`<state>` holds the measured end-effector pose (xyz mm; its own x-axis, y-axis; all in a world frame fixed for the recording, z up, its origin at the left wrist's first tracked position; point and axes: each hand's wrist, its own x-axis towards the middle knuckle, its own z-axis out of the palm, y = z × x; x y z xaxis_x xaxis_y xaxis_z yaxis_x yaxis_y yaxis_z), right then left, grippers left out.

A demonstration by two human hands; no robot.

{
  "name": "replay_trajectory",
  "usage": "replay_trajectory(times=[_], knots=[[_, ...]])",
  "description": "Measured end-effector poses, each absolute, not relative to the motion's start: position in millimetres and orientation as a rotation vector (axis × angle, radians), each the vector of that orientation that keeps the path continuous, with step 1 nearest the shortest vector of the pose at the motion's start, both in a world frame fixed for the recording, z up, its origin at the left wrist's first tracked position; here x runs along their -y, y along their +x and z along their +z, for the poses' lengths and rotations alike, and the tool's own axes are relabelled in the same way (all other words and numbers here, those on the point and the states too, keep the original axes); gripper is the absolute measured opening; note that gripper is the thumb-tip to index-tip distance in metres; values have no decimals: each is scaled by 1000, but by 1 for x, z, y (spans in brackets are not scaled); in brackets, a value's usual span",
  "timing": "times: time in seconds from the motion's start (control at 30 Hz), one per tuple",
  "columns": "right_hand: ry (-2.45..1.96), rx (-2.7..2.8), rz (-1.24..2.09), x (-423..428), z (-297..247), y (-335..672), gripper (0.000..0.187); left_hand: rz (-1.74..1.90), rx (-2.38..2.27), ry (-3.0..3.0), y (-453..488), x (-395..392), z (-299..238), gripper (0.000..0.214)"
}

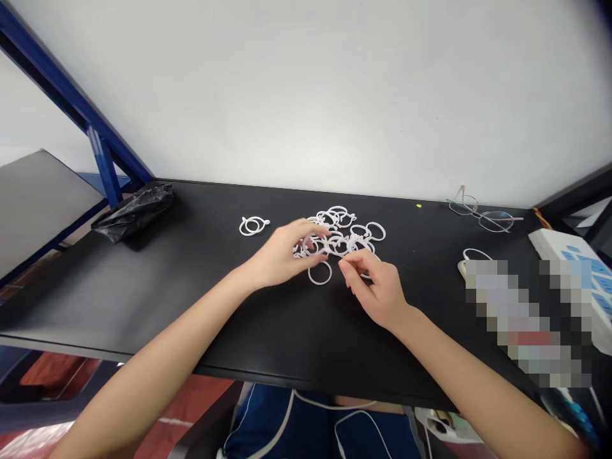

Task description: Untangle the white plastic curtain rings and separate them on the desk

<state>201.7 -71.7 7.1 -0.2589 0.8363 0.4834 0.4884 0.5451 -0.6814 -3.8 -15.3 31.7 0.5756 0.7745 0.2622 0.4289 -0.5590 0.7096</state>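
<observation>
A pile of white curtain rings (337, 217), each with a small eyelet, lies tangled on the black desk (201, 306). My left hand (284, 255) reaches over the pile's left side, thumb and fingers apart and curved around some rings. Whether it grips one of them is hard to see. One ring (320, 283) lies at the near edge, just under the left thumb. At the pile's near right side is my right hand (375, 284), thumb and forefinger pinched together; anything between them is hidden. Two more rings (253, 225) lie overlapping, apart from the pile, to the left.
A crumpled black plastic bag (136, 210) sits at the far left. Eyeglasses (495, 221) lie at the back right, near a white power strip (574, 261) and a blurred-out phone-like object (521, 331). A white wall (306, 95) rises behind the desk. White cables (287, 414) cross my lap.
</observation>
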Motion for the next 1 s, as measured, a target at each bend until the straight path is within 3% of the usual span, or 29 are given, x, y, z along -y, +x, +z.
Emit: replay_trajectory(times=[0.13,0.37,0.47,0.57,1.0], knots=[[-1073,1896,394,70,8,198,9,608,-1498,2607,-18,5,32,28],[-1019,2081,344,67,9,201,4,218,-2039,2583,-31,1,33,34],[-877,2299,336,66,10,202,21,69,-2102,2546,-34,1,30,33],[-855,2412,350,67,10,201,27,-6,-2114,2506,-35,1,27,33],[-884,2511,375,67,5,202,15,-68,-2105,2447,-36,-1,28,33]])
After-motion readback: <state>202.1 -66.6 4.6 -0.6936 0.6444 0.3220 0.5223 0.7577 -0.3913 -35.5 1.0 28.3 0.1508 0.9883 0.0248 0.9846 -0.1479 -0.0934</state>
